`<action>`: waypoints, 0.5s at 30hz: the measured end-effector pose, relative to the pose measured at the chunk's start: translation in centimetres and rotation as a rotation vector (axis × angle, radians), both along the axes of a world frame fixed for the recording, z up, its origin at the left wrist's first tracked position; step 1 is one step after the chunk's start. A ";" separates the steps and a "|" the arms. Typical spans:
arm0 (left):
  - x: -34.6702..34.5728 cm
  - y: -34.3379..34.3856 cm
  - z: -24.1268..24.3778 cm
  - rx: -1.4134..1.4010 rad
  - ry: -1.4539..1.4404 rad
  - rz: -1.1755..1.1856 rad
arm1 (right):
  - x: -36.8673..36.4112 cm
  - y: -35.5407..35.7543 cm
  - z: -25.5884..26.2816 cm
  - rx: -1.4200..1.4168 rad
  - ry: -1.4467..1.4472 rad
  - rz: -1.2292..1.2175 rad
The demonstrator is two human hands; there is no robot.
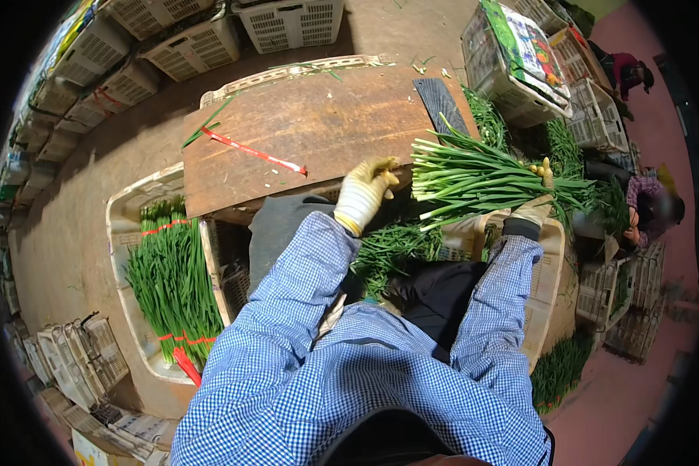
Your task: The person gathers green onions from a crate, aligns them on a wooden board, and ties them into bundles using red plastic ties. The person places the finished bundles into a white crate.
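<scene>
My right hand (533, 204), in a pale work glove with yellowed fingertips, grips a loose bunch of green garlic chives (477, 177), its pale stem ends fanned out to the left. The bunch lies over the right edge of a wooden board (326, 128). My left hand (368, 189), gloved and with fingers curled apart, is raised at the board's near edge and holds nothing. A red tie strip (253, 151) and a few green leaves lie on the board's left part. A dark ridged pad (440, 105) is at its right end.
To the left, a white plastic crate (116, 233) holds chive bundles tied with red strips. Loose chives (399, 250) lie below the board by my legs. A crate (550, 279) stands beside my right arm. Stacked crates line the far left. Two other people (655, 207) (632, 76) are at the right.
</scene>
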State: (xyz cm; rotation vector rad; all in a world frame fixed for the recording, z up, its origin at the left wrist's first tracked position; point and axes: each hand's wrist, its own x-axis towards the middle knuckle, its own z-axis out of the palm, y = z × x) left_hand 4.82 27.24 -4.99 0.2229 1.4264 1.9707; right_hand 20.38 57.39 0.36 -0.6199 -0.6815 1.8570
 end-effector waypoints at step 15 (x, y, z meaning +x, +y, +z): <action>1.1 2.1 0.9 -0.386 0.036 -0.521 | -0.6 -0.7 -1.5 0.086 0.092 0.182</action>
